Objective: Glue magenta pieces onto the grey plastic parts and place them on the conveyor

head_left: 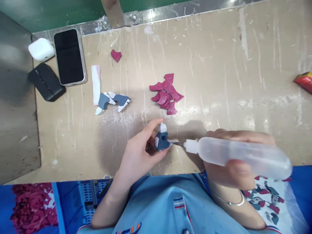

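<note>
My left hand pinches a small blue and white plastic toy part just above the table's front edge. My right hand grips a translucent squeeze bottle lying sideways, its thin metal nozzle touching the right side of the part. A pile of several dark red plastic pieces lies on the table beyond the hands. Two more blue and white parts rest to the left of that pile. A single red piece sits farther back.
A phone, a white earbud case and a black case lie at the back left beside a white strip. A red object is at the right edge. Blue bins below the wooden table hold red pieces and finished parts.
</note>
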{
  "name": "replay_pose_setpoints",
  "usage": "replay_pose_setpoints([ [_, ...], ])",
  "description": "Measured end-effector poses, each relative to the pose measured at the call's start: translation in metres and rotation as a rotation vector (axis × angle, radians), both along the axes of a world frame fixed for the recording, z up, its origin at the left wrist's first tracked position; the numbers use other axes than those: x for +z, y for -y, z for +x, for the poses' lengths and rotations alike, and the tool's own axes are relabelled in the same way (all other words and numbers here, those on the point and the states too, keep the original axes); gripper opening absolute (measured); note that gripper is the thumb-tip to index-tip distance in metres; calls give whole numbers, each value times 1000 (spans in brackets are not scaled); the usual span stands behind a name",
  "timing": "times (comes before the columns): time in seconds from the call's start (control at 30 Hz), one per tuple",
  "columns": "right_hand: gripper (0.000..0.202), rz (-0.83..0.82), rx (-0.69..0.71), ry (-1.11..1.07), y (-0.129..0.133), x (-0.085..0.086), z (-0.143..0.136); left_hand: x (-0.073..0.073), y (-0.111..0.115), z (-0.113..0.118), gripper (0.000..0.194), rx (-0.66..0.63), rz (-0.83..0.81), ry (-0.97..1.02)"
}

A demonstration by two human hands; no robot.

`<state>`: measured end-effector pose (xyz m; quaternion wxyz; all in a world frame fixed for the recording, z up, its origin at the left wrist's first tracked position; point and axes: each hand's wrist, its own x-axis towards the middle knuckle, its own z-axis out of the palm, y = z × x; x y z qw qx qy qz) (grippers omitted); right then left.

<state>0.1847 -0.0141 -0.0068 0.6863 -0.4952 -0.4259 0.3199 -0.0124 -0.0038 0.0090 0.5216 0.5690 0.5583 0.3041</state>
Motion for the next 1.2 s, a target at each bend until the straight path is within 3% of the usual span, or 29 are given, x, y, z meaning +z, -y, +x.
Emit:
replay_pose_setpoints([
  [0.1,36,-183,182,-454,-13,4,24,0,0,-1,59,9,8,-5],
  [0.23,20,-425,734,-1546,-41,-12,84,-4,1,-3,59,-5,-2,-38],
  [0.3,27,-500,1002,-1798,-51,-21,105,-8,3,-5,60,-5,24,-50],
  [0.33,29,-528,1139,-1795,-52,-23,110,-10,4,-5,61,-1,42,-53],
  [0.4,29,-510,1361,-1518,-46,-22,105,-15,7,-6,62,6,70,-54],
  [0.47,39,-394,1376,-954,-32,-13,85,-17,8,-6,62,4,73,-49],
  [0.53,33,-250,1000,-307,-21,-2,58,-19,10,-6,62,-4,66,-36],
  [0.6,23,-275,815,-2,-22,8,34,-19,10,-6,62,-10,61,-29],
  [0.63,19,-265,658,311,-28,11,26,-20,10,-6,62,-11,60,-29],
  [0.7,17,-197,494,856,-46,12,16,-21,10,-6,61,-9,61,-33],
  [0.77,16,-74,460,1224,-64,10,14,-23,9,-6,61,-5,61,-33],
  [0.93,14,198,514,1533,-78,9,16,-23,9,-5,61,-16,38,-21],
  [1.2,19,426,596,1741,-87,12,16,-13,4,-4,58,-11,-8,-1],
])
